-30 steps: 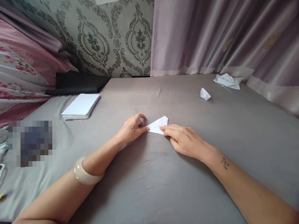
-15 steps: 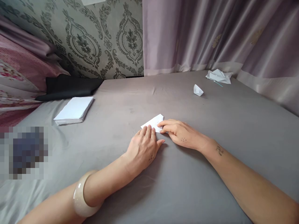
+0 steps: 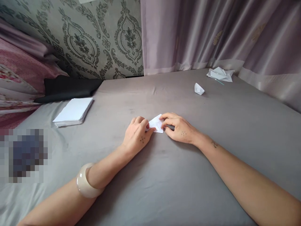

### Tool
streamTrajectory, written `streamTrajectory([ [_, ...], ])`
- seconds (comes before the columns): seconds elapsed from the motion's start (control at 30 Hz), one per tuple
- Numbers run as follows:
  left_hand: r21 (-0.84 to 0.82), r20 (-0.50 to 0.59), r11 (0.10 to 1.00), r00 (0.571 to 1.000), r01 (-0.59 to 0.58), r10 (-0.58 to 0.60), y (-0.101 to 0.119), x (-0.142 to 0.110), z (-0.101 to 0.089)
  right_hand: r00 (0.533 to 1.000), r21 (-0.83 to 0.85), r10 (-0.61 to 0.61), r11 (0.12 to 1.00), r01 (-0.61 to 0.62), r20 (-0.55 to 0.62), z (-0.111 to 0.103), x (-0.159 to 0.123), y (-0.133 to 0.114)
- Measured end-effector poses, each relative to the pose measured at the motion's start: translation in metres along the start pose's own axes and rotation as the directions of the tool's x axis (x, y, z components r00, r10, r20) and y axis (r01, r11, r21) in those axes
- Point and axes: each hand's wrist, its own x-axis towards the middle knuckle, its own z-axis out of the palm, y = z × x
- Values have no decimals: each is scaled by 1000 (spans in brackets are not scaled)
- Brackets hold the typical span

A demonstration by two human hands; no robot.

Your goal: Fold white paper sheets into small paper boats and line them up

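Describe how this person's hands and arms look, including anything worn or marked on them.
The left arm wears a thick, glossy cream bangle; no sleeve shows on it or on the right arm. The left hand and right hand are ungloved, each with small dark dots on it. A dark marking sits near the right wrist, too small to read.
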Motion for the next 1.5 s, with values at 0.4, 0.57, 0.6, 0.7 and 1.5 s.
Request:
streamTrajectory([
  [0.4, -277, 140, 940, 976, 200, -166, 0, 13, -1, 982, -148, 186, 973, -178, 39, 1, 8, -2],
  [0.57, -341, 169, 923, 978, 175, -123, -2, 17, 0, 978, -170, 208, 965, -202, 21, -1, 5, -8],
  [0.6, -354, 172, 921, 979, 161, -105, -3, 18, 1, 977, -178, 214, 962, -207, 20, -1, 3, -9],
  [0.7, -339, 183, 931, 980, 136, -76, -5, 20, 1, 974, -200, 226, 956, -215, 34, -3, -3, -14],
  [1.5, -310, 250, 950, 968, 43, 38, -15, 18, -6, 975, -199, 199, 964, -178, 95, -4, -9, -9],
])
